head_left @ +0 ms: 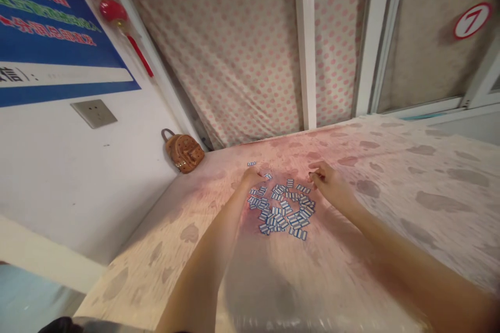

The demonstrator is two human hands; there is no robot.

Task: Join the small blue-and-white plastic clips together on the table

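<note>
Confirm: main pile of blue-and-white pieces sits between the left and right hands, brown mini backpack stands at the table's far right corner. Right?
Not quite: in the head view the brown mini backpack is at the far left, by the white wall. The main pile of blue-and-white pieces does sit between the left hand and right hand.

A blue poster (50,26), red lanterns (113,10) and a socket (94,113) were on the white wall (54,166) at left. Beyond the cloth-covered table (394,182), pink-dotted curtains (242,52) hung behind white frames (306,47), with a round sign (472,21) (a red-ringed 7) at far right. Pale-blue floor (27,296) showed near left.
</note>
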